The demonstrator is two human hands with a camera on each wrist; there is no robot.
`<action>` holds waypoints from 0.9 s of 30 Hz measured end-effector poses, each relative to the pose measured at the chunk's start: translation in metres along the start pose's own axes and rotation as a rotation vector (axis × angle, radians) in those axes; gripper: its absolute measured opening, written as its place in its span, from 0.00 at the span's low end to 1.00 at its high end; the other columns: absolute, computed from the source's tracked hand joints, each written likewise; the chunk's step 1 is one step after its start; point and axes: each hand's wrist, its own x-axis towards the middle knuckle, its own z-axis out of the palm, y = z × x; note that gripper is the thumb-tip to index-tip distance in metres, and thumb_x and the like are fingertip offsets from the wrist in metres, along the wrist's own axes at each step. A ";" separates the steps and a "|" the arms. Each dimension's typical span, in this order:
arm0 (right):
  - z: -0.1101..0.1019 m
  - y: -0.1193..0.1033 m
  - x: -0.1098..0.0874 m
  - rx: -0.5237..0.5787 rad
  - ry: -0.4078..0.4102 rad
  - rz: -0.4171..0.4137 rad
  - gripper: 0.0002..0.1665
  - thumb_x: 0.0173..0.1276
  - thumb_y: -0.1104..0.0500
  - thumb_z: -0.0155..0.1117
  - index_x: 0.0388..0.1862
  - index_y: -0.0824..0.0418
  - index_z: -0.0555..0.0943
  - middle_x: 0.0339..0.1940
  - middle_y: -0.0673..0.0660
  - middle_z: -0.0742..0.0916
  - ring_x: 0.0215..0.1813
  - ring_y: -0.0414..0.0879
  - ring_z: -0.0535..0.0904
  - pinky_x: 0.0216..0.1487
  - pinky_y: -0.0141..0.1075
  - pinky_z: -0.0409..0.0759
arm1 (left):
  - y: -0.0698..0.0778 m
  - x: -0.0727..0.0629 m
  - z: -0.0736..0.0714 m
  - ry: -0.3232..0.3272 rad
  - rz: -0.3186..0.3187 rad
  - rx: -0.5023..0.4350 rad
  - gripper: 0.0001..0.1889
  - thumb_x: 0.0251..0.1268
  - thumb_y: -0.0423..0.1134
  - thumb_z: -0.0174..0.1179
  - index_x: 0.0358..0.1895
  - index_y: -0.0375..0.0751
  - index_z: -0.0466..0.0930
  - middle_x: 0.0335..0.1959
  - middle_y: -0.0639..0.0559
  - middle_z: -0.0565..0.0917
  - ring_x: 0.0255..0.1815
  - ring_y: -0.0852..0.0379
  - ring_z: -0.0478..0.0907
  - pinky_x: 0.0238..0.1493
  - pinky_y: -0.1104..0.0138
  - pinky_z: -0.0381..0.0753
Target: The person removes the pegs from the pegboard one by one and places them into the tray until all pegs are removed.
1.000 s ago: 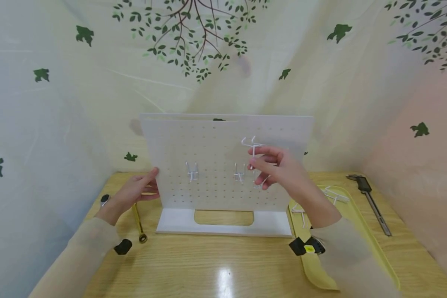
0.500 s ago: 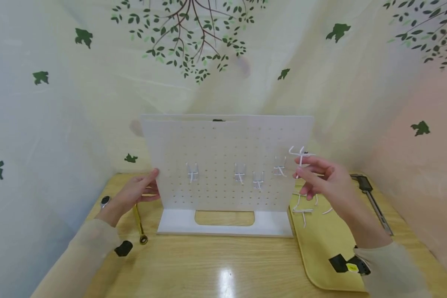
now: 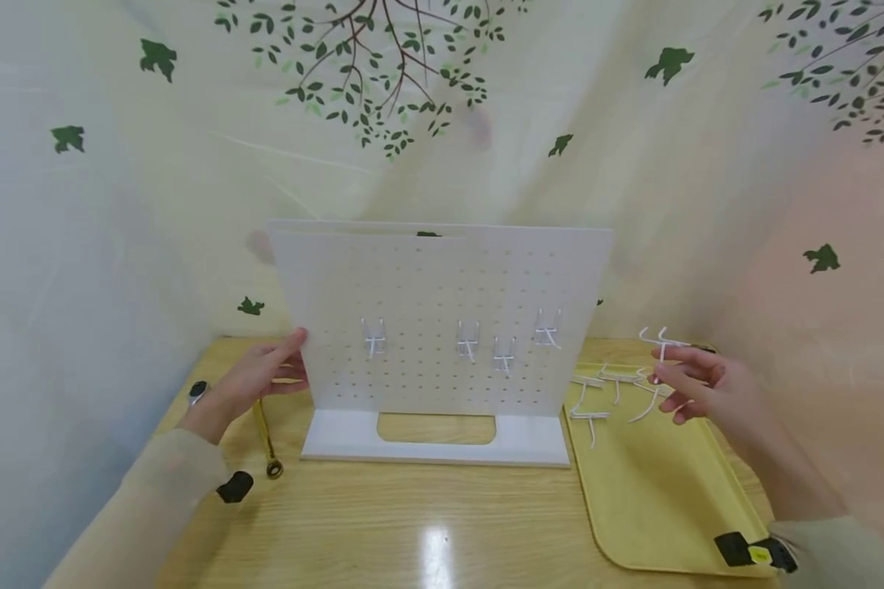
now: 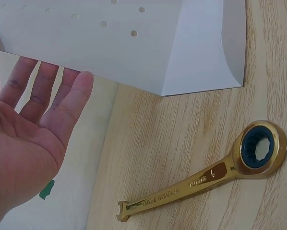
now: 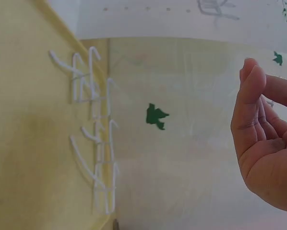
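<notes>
A white pegboard stands upright on its base, with several white wire hooks fixed in its holes. My left hand grips the board's left edge, thumb in front and fingers behind, as the left wrist view also shows. Off to the right, over the back of a yellow tray, my right hand pinches another white pegboard hook by its stem, prongs upward. That hook is mostly hidden behind the fingers in the right wrist view. Several loose hooks lie in the tray.
A gold ratchet wrench lies on the wooden table, left of the board's base. The tray sits close against the base's right side. A curtain with printed leaves hangs behind.
My right hand has moved right with its hook, from in front of the pegboard to over the tray. Hooks on the board and in the tray have come into view. My left hand stays put.
</notes>
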 end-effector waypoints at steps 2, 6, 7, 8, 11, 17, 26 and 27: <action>-0.006 0.009 -0.003 -0.046 -0.001 0.047 0.13 0.78 0.62 0.60 0.52 0.43 0.80 0.39 0.47 0.89 0.30 0.47 0.87 0.28 0.38 0.87 | 0.001 0.000 0.001 0.004 -0.003 -0.005 0.43 0.72 0.69 0.48 0.63 0.27 0.75 0.56 0.37 0.80 0.54 0.47 0.82 0.54 0.60 0.85; -0.017 0.031 -0.004 -0.119 -0.003 0.127 0.11 0.79 0.57 0.59 0.57 0.47 0.78 0.39 0.44 0.89 0.32 0.48 0.87 0.30 0.39 0.88 | 0.001 0.001 0.002 0.008 -0.003 -0.013 0.42 0.72 0.69 0.48 0.62 0.27 0.76 0.55 0.38 0.81 0.53 0.47 0.83 0.54 0.60 0.85; -0.019 0.036 -0.003 -0.123 -0.008 0.152 0.13 0.79 0.56 0.59 0.59 0.51 0.77 0.39 0.44 0.89 0.32 0.48 0.87 0.30 0.39 0.88 | 0.001 0.001 0.002 0.009 -0.004 -0.014 0.42 0.72 0.69 0.48 0.61 0.27 0.76 0.55 0.38 0.81 0.53 0.47 0.83 0.54 0.60 0.85; -0.020 0.042 -0.002 -0.131 -0.011 0.173 0.16 0.79 0.55 0.59 0.62 0.55 0.76 0.39 0.44 0.89 0.33 0.48 0.87 0.31 0.39 0.88 | 0.000 0.001 0.002 0.011 -0.004 -0.013 0.42 0.72 0.69 0.48 0.61 0.27 0.76 0.55 0.38 0.81 0.53 0.47 0.83 0.54 0.60 0.85; -0.021 0.061 0.001 -0.132 -0.033 0.232 0.29 0.79 0.53 0.60 0.69 0.70 0.69 0.41 0.46 0.89 0.34 0.49 0.87 0.34 0.41 0.88 | 0.000 0.001 0.001 0.019 -0.007 -0.003 0.42 0.72 0.69 0.48 0.61 0.27 0.76 0.55 0.38 0.81 0.53 0.47 0.83 0.53 0.61 0.85; -0.015 0.088 0.003 -0.093 -0.079 0.302 0.33 0.80 0.54 0.59 0.69 0.77 0.64 0.42 0.51 0.88 0.36 0.49 0.87 0.36 0.43 0.89 | 0.001 -0.001 0.002 0.033 -0.013 -0.002 0.42 0.71 0.70 0.49 0.59 0.27 0.77 0.54 0.38 0.81 0.52 0.47 0.83 0.52 0.61 0.85; -0.005 0.111 0.008 0.045 -0.208 0.365 0.27 0.79 0.58 0.59 0.64 0.79 0.68 0.43 0.56 0.87 0.38 0.50 0.87 0.43 0.45 0.89 | 0.001 -0.001 0.002 0.031 -0.011 0.001 0.43 0.71 0.71 0.49 0.60 0.28 0.77 0.55 0.37 0.81 0.53 0.47 0.83 0.53 0.61 0.85; -0.004 0.113 0.009 0.051 -0.221 0.377 0.29 0.79 0.58 0.59 0.65 0.79 0.66 0.42 0.55 0.87 0.38 0.50 0.87 0.43 0.45 0.89 | 0.001 -0.001 0.002 0.028 -0.010 0.001 0.43 0.71 0.71 0.49 0.60 0.28 0.77 0.55 0.38 0.81 0.53 0.47 0.83 0.53 0.61 0.85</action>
